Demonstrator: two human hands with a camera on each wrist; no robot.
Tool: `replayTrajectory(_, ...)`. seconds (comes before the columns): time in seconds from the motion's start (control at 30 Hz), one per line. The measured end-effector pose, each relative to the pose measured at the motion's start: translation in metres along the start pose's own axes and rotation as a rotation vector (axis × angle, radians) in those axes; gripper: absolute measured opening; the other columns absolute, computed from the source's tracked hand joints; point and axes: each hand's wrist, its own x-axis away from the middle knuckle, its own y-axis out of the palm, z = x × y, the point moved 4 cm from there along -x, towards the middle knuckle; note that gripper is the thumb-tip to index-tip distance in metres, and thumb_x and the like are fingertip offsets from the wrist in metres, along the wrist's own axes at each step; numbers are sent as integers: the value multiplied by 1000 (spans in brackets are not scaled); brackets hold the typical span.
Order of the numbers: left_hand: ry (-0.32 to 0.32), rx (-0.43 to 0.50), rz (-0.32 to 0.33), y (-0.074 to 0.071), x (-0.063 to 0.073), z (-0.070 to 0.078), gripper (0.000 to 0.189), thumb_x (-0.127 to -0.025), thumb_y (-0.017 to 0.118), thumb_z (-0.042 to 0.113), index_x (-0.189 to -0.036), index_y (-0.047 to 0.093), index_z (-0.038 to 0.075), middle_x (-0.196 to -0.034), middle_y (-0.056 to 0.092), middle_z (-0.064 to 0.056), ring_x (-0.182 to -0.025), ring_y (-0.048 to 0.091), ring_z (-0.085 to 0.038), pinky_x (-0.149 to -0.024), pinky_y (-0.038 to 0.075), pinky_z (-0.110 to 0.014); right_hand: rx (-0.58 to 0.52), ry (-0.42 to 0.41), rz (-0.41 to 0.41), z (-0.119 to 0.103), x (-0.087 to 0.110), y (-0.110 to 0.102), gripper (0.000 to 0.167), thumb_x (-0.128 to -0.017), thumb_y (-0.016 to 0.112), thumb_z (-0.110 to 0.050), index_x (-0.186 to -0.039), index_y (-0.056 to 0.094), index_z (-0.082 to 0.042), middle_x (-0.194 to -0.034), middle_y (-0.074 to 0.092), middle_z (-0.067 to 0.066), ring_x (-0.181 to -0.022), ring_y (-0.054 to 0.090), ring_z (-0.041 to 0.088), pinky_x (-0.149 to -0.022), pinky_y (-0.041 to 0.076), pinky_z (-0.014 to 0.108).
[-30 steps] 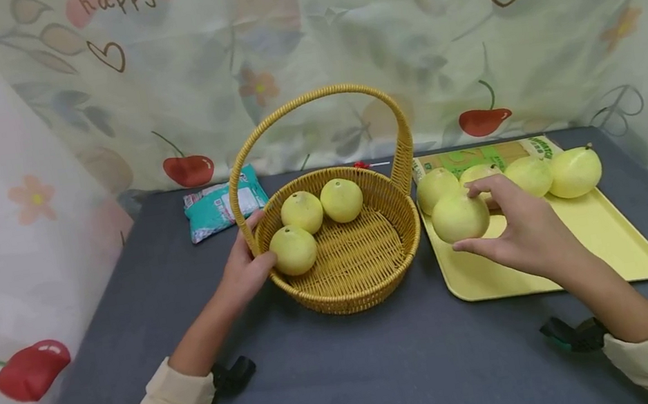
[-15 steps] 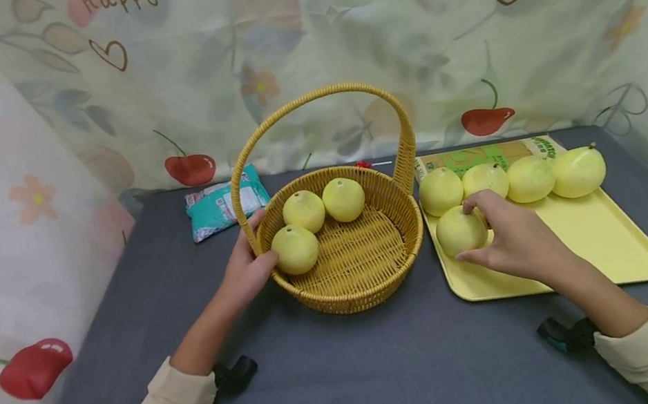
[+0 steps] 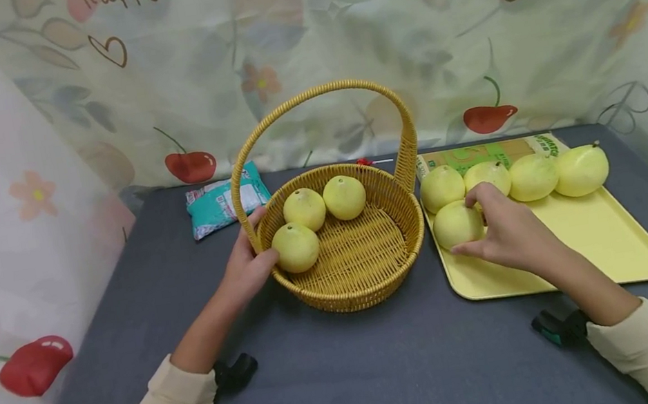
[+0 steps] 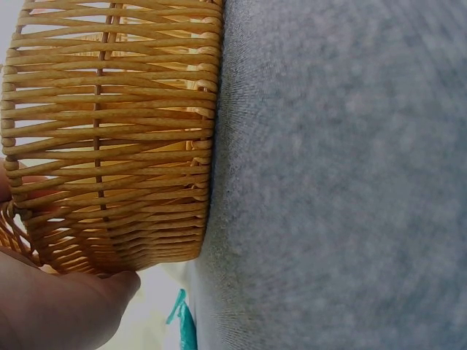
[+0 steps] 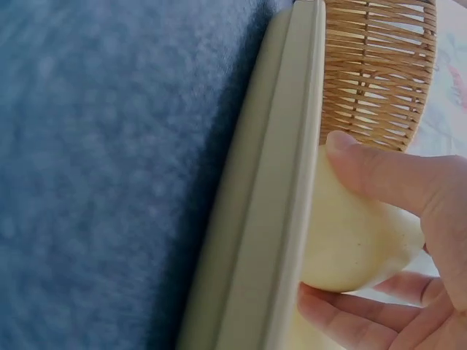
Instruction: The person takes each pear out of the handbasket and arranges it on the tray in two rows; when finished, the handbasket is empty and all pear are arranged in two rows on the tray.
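Item, right grip [image 3: 513,229]: a bare hand, thumb toward the near side and fingers curled beyond, pinching one pale yellow fruit.

Item, held fruit [image 3: 456,225]: round, at the left end of the yellow tray [image 3: 602,251], just in front of the leftmost of the row; whether the two touch cannot be told. In the right wrist view it sits low behind the tray rim and appears to rest on the tray.

Change: a second ago this fruit was lifted higher, overlapping the row behind; it has since come down and shifted slightly toward the back. For the work in hand, its weight is probably on the tray, though the fingers have not let go.

Item, row of four fruits [image 3: 533,178]: side by side along the back of the tray, unmoved.

Item, left grip [image 3: 248,262]: a bare hand holding the left side of the wicker basket [image 3: 376,295] by the foot of its handle, thumb outside; position unchanged, so the basket stays steady.

Item, three fruits [image 3: 304,210]: in the basket, left and rear; same places as before.

Item, teal packet [image 3: 226,204]: on the grey desk [image 3: 351,386], behind the left grip.
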Motion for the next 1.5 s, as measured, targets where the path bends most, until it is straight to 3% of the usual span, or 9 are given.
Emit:
replayTrajectory(0.43,1,15,0,0,0,0,80,-88,48,-5,-161,18,9,-164,19,-9,-141,35,-31,-103,36,-46,23,46,-25,1,-1,3,80,-64,96,-23,-119,44,3,-99,53,15,-70,50,26,-66,43,43)
replayTrajectory(0.67,-2,4,-2,1,0,0,79,-89,48,-5,-161,18,9,-164,20,-9,-141,34,-31,-103,36,-47,-27,98,-73,0,-2,-3,89,-67,94,-39,-126,42,3,-107,52,16,-82,54,29,-71,44,46)
replayTrajectory(0.87,-4,4,-2,1,0,0,79,-89,49,-4,-161,19,10,-163,21,-10,-140,35,-31,-104,35,-48,-99,30,-14,-13,-12,-16,75,-73,91,-34,-124,49,1,-116,53,17,-102,56,35,-82,47,51)
replayTrajectory(1.13,1,14,-7,0,0,0,79,-89,48,-4,-161,17,9,-164,19,-10,-142,33,-31,-104,35,-48,-229,-120,20,-44,-38,-16,60,-79,87,-18,-126,55,1,-122,56,17,-107,61,36,-89,51,49)
replayTrajectory(1.33,-4,11,-3,-1,0,-2,79,-89,49,-4,-161,17,8,-164,19,-9,-142,32,-31,-105,35,-49,-277,-220,-48,-67,-64,4,51,-84,82,-17,-126,58,-1,-123,58,17,-108,61,32,-90,50,46)
replayTrajectory(1.5,-12,8,-1,0,0,-2,78,-89,49,-3,-160,18,8,-165,18,-7,-143,31,-30,-105,34,-49,-309,-161,-189,-76,-89,25,58,-89,78,-26,-136,54,-2,-131,57,17,-118,57,35,-96,46,49)
